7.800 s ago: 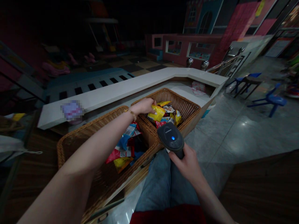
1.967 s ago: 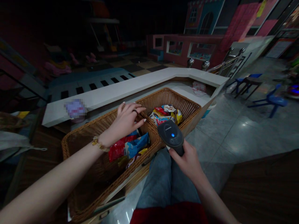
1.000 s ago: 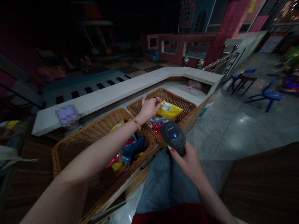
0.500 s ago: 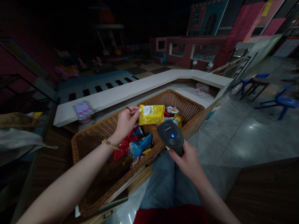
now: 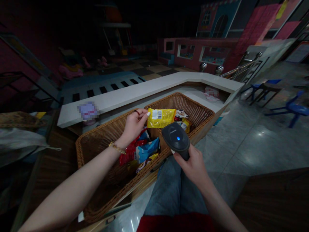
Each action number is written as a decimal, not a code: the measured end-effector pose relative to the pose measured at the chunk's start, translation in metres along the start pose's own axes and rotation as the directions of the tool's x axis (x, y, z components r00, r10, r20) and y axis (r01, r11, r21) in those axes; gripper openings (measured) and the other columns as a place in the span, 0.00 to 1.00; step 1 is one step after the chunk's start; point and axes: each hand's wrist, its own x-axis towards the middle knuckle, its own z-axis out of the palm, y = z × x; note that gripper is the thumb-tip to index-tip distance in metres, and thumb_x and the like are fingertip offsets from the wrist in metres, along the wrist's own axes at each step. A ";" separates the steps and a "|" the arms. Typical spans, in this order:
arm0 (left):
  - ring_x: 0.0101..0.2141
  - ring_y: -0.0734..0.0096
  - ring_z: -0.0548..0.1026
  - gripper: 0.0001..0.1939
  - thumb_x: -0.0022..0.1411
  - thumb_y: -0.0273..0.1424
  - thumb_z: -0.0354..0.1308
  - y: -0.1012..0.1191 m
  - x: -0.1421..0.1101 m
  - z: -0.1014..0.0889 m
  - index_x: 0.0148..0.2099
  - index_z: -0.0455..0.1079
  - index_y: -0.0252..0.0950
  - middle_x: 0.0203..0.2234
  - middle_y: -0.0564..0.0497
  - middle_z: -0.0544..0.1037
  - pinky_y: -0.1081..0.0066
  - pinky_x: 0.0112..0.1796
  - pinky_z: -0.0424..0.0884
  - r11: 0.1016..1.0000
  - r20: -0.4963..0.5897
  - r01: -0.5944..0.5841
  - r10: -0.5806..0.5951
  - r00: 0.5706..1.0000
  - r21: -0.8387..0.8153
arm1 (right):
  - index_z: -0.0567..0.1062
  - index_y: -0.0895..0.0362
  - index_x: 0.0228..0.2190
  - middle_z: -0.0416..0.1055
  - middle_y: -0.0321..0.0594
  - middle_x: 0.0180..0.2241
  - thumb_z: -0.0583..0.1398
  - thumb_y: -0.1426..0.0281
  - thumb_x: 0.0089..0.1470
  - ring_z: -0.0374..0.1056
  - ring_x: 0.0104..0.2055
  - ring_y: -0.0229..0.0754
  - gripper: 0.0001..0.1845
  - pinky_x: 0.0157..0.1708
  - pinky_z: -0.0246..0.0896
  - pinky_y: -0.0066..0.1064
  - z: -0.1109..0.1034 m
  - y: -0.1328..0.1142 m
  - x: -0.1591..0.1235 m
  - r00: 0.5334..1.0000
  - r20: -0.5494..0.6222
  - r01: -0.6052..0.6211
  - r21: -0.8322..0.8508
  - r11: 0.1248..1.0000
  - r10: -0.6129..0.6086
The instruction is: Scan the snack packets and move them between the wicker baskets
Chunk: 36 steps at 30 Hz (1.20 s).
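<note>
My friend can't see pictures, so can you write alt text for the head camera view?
A left hand holds a yellow snack packet over a wicker basket of snack packets, while a right hand grips a dark barcode scanner with a glowing blue light.

1. The single camera rides on the person's head, on the near side of the white counter (image 5: pixel 149 90).
2. It faces forward and down, toward the counter.
3. It sits close above the left hand (image 5: pixel 134 127) and right hand (image 5: pixel 193 169), with the counter just beyond them.
</note>
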 end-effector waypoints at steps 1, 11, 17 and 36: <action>0.35 0.66 0.79 0.13 0.64 0.40 0.57 0.000 0.000 0.000 0.43 0.73 0.35 0.34 0.48 0.82 0.70 0.36 0.72 1.000 -0.010 -0.001 0.002 1.000 0.030 | 0.74 0.53 0.34 0.79 0.39 0.31 0.59 0.67 0.55 0.75 0.32 0.46 0.04 0.34 0.70 0.32 0.000 -0.001 0.000 1.000 -0.001 -0.001 0.002 1.000 0.001; 0.35 0.66 0.79 0.14 0.63 0.42 0.58 -0.001 0.001 0.001 0.42 0.73 0.36 0.34 0.47 0.82 0.68 0.38 0.75 0.998 0.008 -0.018 0.018 1.000 -0.061 | 0.74 0.53 0.36 0.79 0.39 0.31 0.60 0.67 0.55 0.75 0.31 0.47 0.06 0.33 0.70 0.33 -0.001 -0.001 -0.001 1.000 0.002 0.013 -0.005 1.000 -0.013; 0.32 0.69 0.78 0.10 0.61 0.40 0.60 0.018 0.008 -0.028 0.38 0.73 0.38 0.29 0.52 0.79 0.71 0.36 0.75 0.995 -0.208 -0.068 0.051 0.977 -0.074 | 0.74 0.53 0.34 0.78 0.38 0.28 0.60 0.66 0.56 0.74 0.29 0.46 0.05 0.30 0.68 0.33 -0.012 0.010 -0.004 0.997 -0.076 -0.018 -0.077 0.997 0.012; 0.52 0.53 0.75 0.12 0.66 0.39 0.58 0.024 0.030 0.023 0.42 0.80 0.41 0.46 0.47 0.82 0.46 0.61 0.58 0.708 0.424 -0.334 0.054 0.904 0.623 | 0.73 0.53 0.30 0.76 0.37 0.26 0.61 0.64 0.56 0.71 0.26 0.45 0.06 0.29 0.65 0.33 -0.036 0.038 -0.007 0.976 -0.188 -0.134 -0.113 0.984 0.111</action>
